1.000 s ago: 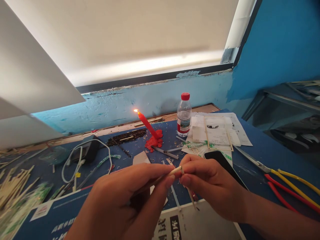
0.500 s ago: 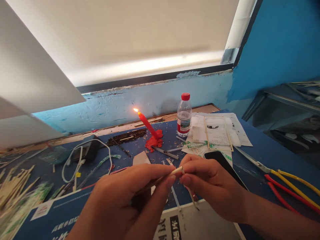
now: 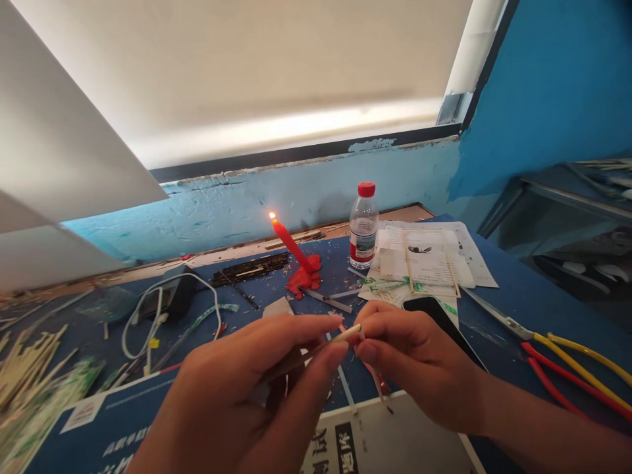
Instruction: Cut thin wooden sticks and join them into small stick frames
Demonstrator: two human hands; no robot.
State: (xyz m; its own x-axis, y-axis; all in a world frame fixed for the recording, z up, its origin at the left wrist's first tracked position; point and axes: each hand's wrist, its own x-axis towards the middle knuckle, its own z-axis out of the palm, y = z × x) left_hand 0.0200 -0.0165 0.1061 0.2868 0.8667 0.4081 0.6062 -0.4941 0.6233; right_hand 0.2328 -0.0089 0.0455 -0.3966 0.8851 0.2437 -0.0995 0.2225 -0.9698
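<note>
A thin pale stick lies between the thumb and fingers of my left hand, its tip pointing right. My right hand pinches at that tip, its thumb and forefinger pressed together around a small pale piece. The two hands meet low in the middle of the view, above a book. Beyond them a lit red candle leans left in a lump of red wax. A small blade tool rests beside the wax.
Behind my right hand are a water bottle, papers with a thin stick frame, and a black phone. Scissors lie at right. Pale sticks, a white cable and a black box are at left.
My left forefinger has lifted slightly off the stick, and more of the stick's tip shows. My right hand has hardly moved. The candle flame looks smaller and more upright.
</note>
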